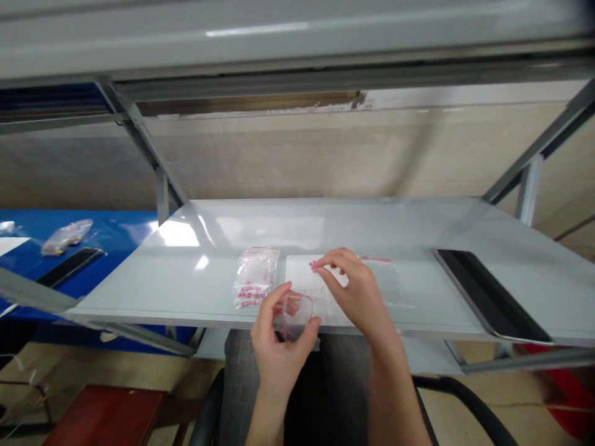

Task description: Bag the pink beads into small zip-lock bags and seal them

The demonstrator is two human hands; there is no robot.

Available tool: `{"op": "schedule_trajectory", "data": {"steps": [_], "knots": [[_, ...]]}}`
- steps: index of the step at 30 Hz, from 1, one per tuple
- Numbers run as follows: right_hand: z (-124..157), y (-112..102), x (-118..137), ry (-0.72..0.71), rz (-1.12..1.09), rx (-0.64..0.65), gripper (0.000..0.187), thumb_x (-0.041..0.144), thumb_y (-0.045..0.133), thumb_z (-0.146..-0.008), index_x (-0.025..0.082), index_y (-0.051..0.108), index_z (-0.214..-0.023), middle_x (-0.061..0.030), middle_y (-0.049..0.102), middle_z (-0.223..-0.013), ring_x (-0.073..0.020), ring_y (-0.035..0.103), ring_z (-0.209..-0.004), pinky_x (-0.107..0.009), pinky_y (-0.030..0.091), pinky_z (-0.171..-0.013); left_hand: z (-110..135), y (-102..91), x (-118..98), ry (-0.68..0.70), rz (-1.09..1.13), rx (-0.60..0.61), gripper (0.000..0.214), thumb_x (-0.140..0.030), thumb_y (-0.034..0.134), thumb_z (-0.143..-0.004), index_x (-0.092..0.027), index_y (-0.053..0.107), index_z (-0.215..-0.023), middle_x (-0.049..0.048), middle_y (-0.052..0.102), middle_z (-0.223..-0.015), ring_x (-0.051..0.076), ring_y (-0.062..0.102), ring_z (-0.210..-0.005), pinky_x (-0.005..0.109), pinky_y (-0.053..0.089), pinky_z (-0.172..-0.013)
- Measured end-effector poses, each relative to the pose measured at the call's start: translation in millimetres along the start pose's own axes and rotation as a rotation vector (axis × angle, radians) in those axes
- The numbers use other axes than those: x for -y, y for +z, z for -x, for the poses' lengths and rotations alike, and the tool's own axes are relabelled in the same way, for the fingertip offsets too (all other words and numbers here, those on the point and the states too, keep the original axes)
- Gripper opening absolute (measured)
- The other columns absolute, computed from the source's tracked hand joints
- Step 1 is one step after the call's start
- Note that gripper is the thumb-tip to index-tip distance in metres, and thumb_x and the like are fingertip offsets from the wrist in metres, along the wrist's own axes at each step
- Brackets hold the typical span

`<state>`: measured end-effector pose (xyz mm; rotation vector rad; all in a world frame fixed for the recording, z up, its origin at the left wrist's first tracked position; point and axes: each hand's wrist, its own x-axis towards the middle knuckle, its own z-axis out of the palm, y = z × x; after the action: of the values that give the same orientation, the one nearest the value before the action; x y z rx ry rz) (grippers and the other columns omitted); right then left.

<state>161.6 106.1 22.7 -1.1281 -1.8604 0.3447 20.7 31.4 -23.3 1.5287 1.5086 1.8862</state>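
My left hand (pixel 279 350) holds a small clear zip bag (pixel 296 316) upright at the shelf's front edge, its mouth facing up. My right hand (pixel 356 291) pinches a tiny pink piece (pixel 313 266) between finger and thumb, above a white sheet (pixel 311 291). To the left of the sheet lies a clear zip bag (pixel 256 277) holding several pink pieces. Another flat clear bag with a red seal (pixel 383 282) lies partly on the sheet's right side, partly under my right hand.
All this lies on a pale grey metal shelf (pixel 325 229), with a black-edged panel (pixel 488 296) at its right. A blue table (pixel 116 226) to the left holds a plastic bag (pixel 67 236) and a phone (pixel 69 266). Metal frame bars run overhead.
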Motion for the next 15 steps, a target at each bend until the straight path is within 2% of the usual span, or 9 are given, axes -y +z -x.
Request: {"op": "schedule_trajectory", "data": {"steps": [2,5,12,13,15], "knots": [[4,-11,20,-0.004,-0.207,0.076,0.01,0.014,0.064,-0.092,0.022,0.07,-0.091,-0.0044,0.069,-0.096,-0.0207,0.064,-0.093,-0.033,0.051,-0.084,1,1.0,-1,0.01,-0.02,-0.001,0.047,-0.035,0.078,-0.081,-0.02,0.063,-0.123,0.005,0.073,-0.098,0.018,0.069,-0.08,0.032,0.057,-0.077],[9,-20,40,-0.006,-0.336,0.171,0.009,0.016,0.067,-0.092,0.024,0.071,-0.091,-0.0032,0.067,-0.101,-0.0205,0.064,-0.102,-0.032,0.049,-0.09,2,1.3,-2,0.021,-0.073,-0.005,0.049,-0.034,0.079,-0.079,-0.02,0.063,-0.123,0.0062,0.073,-0.103,0.021,0.071,-0.088,0.033,0.058,-0.078],[12,-22,45,-0.002,-0.336,0.288,0.007,0.02,0.067,-0.094,0.024,0.071,-0.091,-0.0034,0.063,-0.105,-0.0196,0.061,-0.105,-0.032,0.047,-0.096,2,-0.1,-5,0.049,-0.099,-0.023,0.045,-0.029,0.077,-0.079,-0.021,0.064,-0.122,0.0051,0.074,-0.103,0.019,0.072,-0.088,0.03,0.059,-0.077],[12,-22,45,-0.007,-0.337,0.305,0.005,0.019,0.07,-0.092,0.024,0.071,-0.091,-0.0034,0.062,-0.107,-0.0198,0.061,-0.106,-0.033,0.047,-0.096,2,-0.3,-5,0.051,-0.106,-0.03,0.045,-0.03,0.077,-0.079,-0.021,0.064,-0.121,0.0052,0.074,-0.103,0.019,0.072,-0.087,0.03,0.059,-0.076],[13,-21,46,-0.026,-0.332,0.356,0.013,0.017,0.079,-0.083,0.024,0.071,-0.091,-0.0035,0.06,-0.112,-0.0207,0.06,-0.108,-0.034,0.047,-0.098,1,-1.1,-3,0.06,-0.128,-0.043,0.046,-0.031,0.08,-0.078,-0.022,0.065,-0.121,0.0054,0.074,-0.106,0.02,0.072,-0.088,0.031,0.059,-0.077]]}}
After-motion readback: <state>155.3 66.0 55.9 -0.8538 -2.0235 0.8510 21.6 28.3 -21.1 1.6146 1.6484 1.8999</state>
